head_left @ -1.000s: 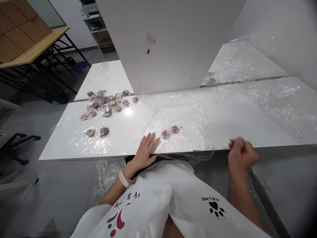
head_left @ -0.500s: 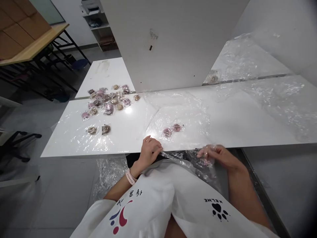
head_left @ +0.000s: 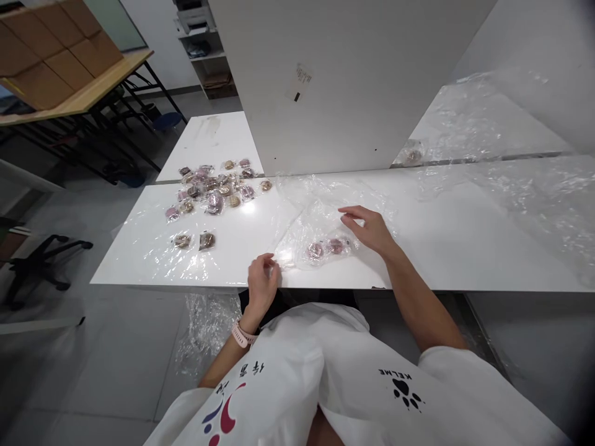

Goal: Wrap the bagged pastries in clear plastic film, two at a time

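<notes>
A sheet of clear plastic film (head_left: 307,217) lies on the white table in front of me. Two small pink, individually wrapped round pieces (head_left: 325,249) sit side by side under a layer of this film. At the table's front edge, my left hand (head_left: 263,282) has its fingers curled and pinches the film's near-left corner. My right hand (head_left: 367,228) is above the film, just beyond the pink pieces, its fingertips close together on the film. Exactly how much film is between those fingertips is hard to see.
Several wrapped round pieces (head_left: 218,189) are heaped on the left of the table, with two brown wrapped pieces (head_left: 207,240) nearer me. A tall white panel (head_left: 344,93) stands behind. More film (head_left: 534,204) spreads at right. Crumpled film (head_left: 207,334) hangs below the table.
My right hand has moved from below the front edge up and forward over the table, carrying the film's near edge over the pink pieces. My left hand has shifted slightly left.
</notes>
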The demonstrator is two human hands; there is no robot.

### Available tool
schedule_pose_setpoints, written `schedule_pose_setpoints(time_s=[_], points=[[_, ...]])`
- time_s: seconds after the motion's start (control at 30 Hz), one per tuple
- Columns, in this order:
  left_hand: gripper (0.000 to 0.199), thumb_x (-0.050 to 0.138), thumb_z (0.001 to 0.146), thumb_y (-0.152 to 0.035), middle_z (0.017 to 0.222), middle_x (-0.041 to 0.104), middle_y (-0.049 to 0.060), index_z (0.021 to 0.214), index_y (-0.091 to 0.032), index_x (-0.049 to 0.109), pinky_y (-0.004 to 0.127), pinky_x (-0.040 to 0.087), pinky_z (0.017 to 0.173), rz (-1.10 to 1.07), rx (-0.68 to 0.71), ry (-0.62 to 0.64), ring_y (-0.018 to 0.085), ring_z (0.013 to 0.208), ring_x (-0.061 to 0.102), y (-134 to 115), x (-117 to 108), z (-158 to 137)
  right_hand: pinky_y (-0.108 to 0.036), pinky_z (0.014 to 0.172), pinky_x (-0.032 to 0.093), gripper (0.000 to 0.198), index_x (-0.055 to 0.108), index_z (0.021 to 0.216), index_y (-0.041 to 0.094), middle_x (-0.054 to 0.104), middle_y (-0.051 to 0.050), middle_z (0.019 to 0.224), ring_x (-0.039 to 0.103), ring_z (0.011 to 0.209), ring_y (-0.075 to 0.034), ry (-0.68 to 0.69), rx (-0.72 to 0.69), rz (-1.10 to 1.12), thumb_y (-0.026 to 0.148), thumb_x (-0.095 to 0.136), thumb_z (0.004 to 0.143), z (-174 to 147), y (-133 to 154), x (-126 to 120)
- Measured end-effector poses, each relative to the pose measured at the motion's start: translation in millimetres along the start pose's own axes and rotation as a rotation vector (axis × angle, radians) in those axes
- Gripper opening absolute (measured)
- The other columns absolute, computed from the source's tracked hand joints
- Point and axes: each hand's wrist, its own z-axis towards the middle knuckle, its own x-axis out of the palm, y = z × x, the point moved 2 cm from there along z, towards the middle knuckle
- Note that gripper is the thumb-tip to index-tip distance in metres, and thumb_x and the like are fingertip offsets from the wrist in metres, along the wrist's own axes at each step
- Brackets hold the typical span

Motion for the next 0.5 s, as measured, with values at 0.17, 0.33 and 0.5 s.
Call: schedule_pose_setpoints(time_s=[0.17, 0.33, 0.5], points=[[0.025, 0.051, 0.094, -0.029, 0.115, 0.067, 0.012, 0.116, -0.022, 0.06, 0.045, 0.049, 0.099, -0.092, 0.37, 0.083, 0.026, 0.114, 0.061, -38.6, 7.0, 3.1, -0.051, 0.112, 0.04, 0.039, 0.071, 0.12, 0.032, 0.067, -0.002, 0.13, 0.053, 0.13, -0.028, 0.285, -0.187, -0.101, 0.055, 0.06, 0.09, -39.8, -5.9, -0.4], [0.075, 0.066, 0.087, -0.046, 0.157, 0.04, 0.015, 0.151, -0.024, 0.033, 0.053, 0.028, 0.121, -0.078, 0.6, 0.622, 0.03, 0.149, 0.032, -52.3, 58.2, 20.6, -0.056, 0.12, 0.024, 0.063, 0.053, 0.143, 0.037, 0.045, 0.0, 0.155, 0.035, 0.146, -0.031, 0.492, -0.149, -0.222, 0.062, 0.061, 0.086, -42.4, -31.0, -0.1], [0.067, 0.061, 0.092, -0.03, 0.152, 0.047, 0.013, 0.152, -0.026, 0.032, 0.049, 0.038, 0.116, -0.091, 0.467, 0.554, 0.027, 0.143, 0.042, -18.6, 64.1, 36.9, -0.055, 0.119, 0.026, 0.062, 0.049, 0.147, 0.038, 0.044, 0.0, 0.155, 0.036, 0.145, -0.031, 0.486, -0.132, -0.236, 0.061, 0.057, 0.089, -42.7, -37.9, -9.8]])
